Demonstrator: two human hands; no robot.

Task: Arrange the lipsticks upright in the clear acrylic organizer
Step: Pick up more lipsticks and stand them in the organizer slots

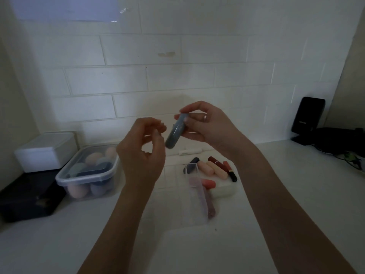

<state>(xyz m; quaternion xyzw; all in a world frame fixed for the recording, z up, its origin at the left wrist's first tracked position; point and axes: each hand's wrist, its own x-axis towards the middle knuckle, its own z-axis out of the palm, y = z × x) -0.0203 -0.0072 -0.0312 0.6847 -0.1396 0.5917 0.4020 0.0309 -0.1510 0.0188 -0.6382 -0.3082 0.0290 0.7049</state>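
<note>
Holding a grey-blue lipstick [176, 131] up in the air above the desk [276, 194], tilted, rounded end pointing down and to the left. Pinching its upper end in the right hand [205, 123], fingers clamped around the tube. Hovering just beside it with the left hand [142, 151], fingers loosely curled and apart, gripping nothing; motion blur making it hard to tell whether a fingertip is touching the tube.

Waiting below, the clear acrylic organizer [194, 194], a long narrow box on the desk, faint against the white surface, with what looks like one dark reddish tube already inside, though that is hard to tell. Lying loose behind it, the other lipsticks [212, 168]: pink, pale, dark red and navy, flat on their sides and touching one another.

Probably best done this way: turning the tube fully vertical first, steadying the lower end with the free hand, then lowering straight into an open slot and letting go only once the base is seated. Going slowly near the rim, since the transparent walls are easy to misjudge and a tilted tube could tip or knock the box.

Further left, a lidded clear tub of sponges [88, 171].
</note>
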